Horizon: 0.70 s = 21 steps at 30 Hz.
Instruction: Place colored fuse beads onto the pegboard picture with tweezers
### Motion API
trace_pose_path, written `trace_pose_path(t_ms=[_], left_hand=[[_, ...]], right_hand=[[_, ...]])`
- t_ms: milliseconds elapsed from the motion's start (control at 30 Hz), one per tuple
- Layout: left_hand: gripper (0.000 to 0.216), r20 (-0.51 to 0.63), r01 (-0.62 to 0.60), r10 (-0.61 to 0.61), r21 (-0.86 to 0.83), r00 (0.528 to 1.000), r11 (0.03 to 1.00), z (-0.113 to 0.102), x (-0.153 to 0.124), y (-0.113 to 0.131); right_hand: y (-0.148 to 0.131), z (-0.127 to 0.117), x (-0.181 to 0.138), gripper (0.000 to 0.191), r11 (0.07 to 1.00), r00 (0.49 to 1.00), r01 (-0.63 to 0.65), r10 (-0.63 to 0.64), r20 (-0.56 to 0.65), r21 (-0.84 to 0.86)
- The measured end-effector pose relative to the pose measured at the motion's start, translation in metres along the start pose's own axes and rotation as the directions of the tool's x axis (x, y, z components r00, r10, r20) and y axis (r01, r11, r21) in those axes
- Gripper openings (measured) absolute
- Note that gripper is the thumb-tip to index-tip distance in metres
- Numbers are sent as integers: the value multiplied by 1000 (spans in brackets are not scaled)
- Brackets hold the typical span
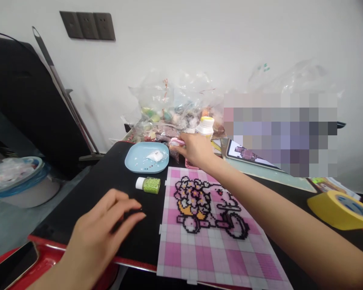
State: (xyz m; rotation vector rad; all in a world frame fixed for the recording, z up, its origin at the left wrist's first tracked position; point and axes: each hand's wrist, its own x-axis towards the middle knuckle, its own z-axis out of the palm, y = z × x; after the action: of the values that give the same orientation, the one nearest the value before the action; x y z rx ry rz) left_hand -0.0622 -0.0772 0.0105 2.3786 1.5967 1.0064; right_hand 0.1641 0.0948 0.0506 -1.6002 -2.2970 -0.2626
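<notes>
My left hand (105,223) hovers over the black tabletop with thumb and fingers apart, holding nothing I can make out. A small clear bottle of green beads (151,185) with a white cap lies on its side just beyond it. My right hand (197,148) reaches across to the back, its fingers closed on a slim pink object (177,141) whose kind I cannot tell. Under my right forearm lies a pink-and-white checked pegboard (204,257), bearing a bead picture (196,205) outlined in black. Left of the right hand is a light blue tray (133,161) with a white packet (155,156).
Clear plastic bags (166,100) of goods crowd the wall, with a white bottle (204,128) before them. A tablet (251,155) stands at the back right. A yellow tape roll (341,209) lies at right. A phone (13,266) rests on a red seat at lower left.
</notes>
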Motion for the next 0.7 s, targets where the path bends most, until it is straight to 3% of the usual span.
trace_pose_path(t_ms=[200,400,533,633,700], left_hand=[[9,222,155,-142,-41,965,987,21,23,-28],[21,368,68,-74,31,927,997,18,25,-20],[19,333,22,-25,12,943,1000,12,38,-12],[14,187,-54,70,-87,980,995,9,63,-1],[12,154,-118,137,-129,979,985,13,83,6]], right_hand=[[0,-3,-11,31,1000,1000,-1,1,17,19],[-2,5,-6,32,998,998,-47,45,33,51],[-6,13,1,29,993,996,-83,81,27,87],[-4,13,1,31,988,996,-87,83,40,126],[4,10,-2,37,984,995,-84,76,58,156]])
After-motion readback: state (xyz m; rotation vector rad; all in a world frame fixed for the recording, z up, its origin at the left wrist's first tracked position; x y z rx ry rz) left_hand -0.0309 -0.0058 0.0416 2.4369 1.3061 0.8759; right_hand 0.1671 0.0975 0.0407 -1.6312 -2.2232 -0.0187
